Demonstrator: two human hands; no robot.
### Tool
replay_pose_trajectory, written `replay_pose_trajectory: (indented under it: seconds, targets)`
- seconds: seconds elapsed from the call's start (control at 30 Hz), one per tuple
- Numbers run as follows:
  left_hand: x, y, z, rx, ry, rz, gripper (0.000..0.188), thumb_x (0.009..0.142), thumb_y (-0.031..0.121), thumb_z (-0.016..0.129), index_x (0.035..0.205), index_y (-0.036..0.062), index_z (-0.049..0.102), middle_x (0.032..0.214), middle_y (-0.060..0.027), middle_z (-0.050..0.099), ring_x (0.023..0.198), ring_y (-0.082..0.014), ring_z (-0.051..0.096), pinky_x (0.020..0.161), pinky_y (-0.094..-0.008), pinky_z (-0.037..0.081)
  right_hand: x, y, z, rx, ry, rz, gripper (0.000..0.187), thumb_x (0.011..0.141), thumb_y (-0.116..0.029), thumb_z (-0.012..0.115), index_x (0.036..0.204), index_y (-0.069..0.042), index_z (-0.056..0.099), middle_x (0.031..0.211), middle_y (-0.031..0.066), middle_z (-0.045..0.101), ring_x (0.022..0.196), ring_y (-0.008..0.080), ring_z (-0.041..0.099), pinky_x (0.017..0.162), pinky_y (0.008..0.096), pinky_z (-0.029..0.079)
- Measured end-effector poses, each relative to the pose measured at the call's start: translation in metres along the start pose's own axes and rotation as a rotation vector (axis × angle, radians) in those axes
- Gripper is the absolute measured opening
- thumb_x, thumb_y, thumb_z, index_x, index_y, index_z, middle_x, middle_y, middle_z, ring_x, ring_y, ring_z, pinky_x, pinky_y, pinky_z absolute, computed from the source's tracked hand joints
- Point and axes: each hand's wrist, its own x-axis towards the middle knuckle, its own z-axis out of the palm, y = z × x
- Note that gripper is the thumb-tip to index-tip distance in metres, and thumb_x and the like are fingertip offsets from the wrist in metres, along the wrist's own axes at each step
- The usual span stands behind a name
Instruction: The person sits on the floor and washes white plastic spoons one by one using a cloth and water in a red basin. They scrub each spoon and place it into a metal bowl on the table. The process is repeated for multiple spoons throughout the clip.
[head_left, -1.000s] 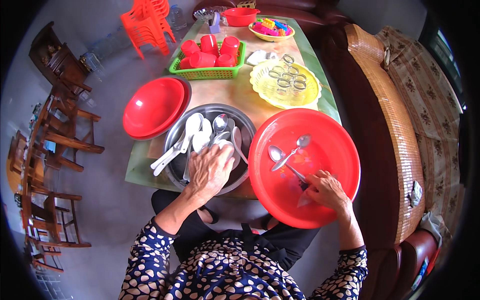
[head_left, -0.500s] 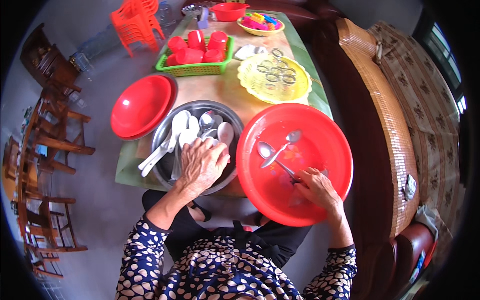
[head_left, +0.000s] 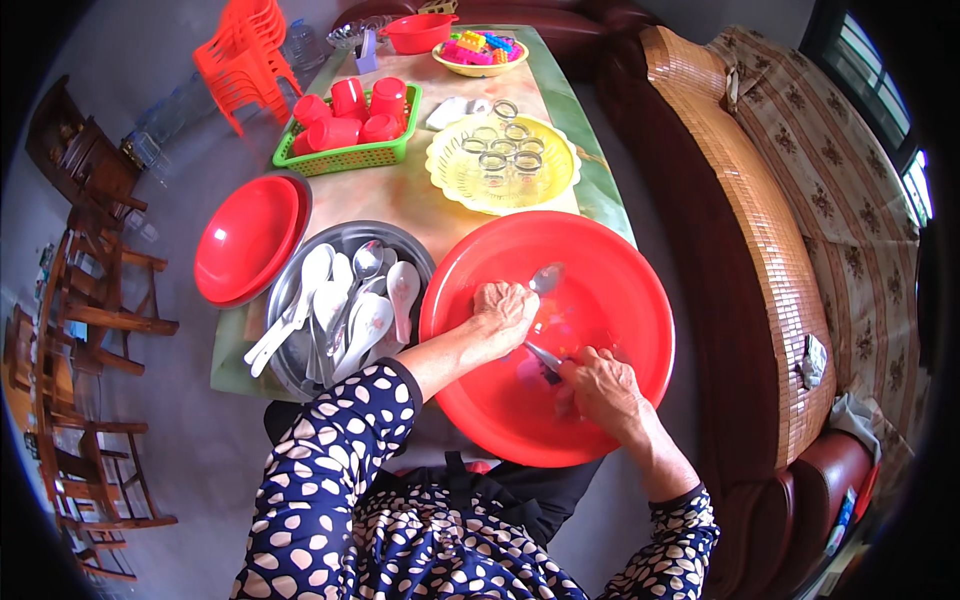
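My left hand (head_left: 503, 318) is inside a large red basin (head_left: 640, 270) of water, its fingers closed around a metal spoon whose bowl end they hide. My right hand (head_left: 603, 388), also in the basin, is shut on the handle end of that spoon (head_left: 542, 353). Just beyond my left fingers shows the bowl of another metal spoon (head_left: 546, 278); my hand covers its handle. Left of the basin, a grey metal bowl (head_left: 405, 240) contains several white soup spoons (head_left: 402, 290) and some metal spoons (head_left: 368, 258).
Stacked red basins (head_left: 250, 235) overhang the table's left edge. Behind are a green basket (head_left: 350, 160) of red cups, a scalloped yellow tray (head_left: 450, 180) with glass rings, and a yellow bowl (head_left: 480, 68) of colourful pieces. A mat-covered sofa (head_left: 740, 250) runs along the right.
My left hand has left the spoons in the grey bowl and moved right into the red basin, onto the spoon my right hand holds. The view has shifted slightly.
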Motion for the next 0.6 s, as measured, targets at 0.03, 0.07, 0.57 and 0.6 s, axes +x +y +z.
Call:
replay_pose_trajectory:
  seconds: [0.03,0.07,0.57,0.6]
  targets:
    - [0.002,-0.006,0.01,-0.049,0.09,-0.007,0.016,0.079,0.019,0.049,0.079,0.0051,0.057,0.077,-0.0158,0.059,0.075,-0.0347,0.057,0.06,-0.0451,0.044,0.002,0.001,-0.005,0.094,-0.048,-0.003,0.024,0.068,-0.023,0.071,0.085,-0.009,0.063,0.082,0.0142,0.058,0.088,0.032,0.055,0.073,0.0429,0.049]
    - [0.001,-0.003,0.002,-0.114,0.06,-0.043,0.02,0.08,0.023,0.05,0.084,0.0044,0.055,0.082,-0.0197,0.06,0.079,-0.0377,0.058,0.064,-0.0462,0.046,0.007,0.007,-0.003,0.141,0.032,-0.062,0.021,0.071,-0.014,0.067,0.089,-0.006,0.06,0.076,0.0136,0.059,0.087,0.0329,0.056,0.071,0.041,0.049]
    - [-0.054,0.013,-0.041,-1.768,-0.317,-0.468,0.012,0.091,0.013,0.04,0.099,0.0175,0.047,0.065,0.0046,0.039,0.045,-0.0021,0.03,0.037,-0.0162,0.023,0.024,0.015,-0.025,0.644,0.556,0.012,0.013,0.075,-0.002,0.056,0.087,-0.002,0.057,0.08,0.0188,0.061,0.078,0.0359,0.062,0.07,0.0416,0.051]
    - [-0.057,0.016,-0.042,-1.803,-0.321,-0.454,0.012,0.091,0.013,0.04,0.099,0.0179,0.048,0.065,0.0053,0.038,0.045,-0.002,0.029,0.037,-0.0162,0.022,0.028,0.008,-0.026,0.691,0.616,0.005,0.018,0.074,-0.001,0.056,0.092,-0.002,0.057,0.08,0.0177,0.062,0.075,0.0336,0.062,0.067,0.0401,0.051]
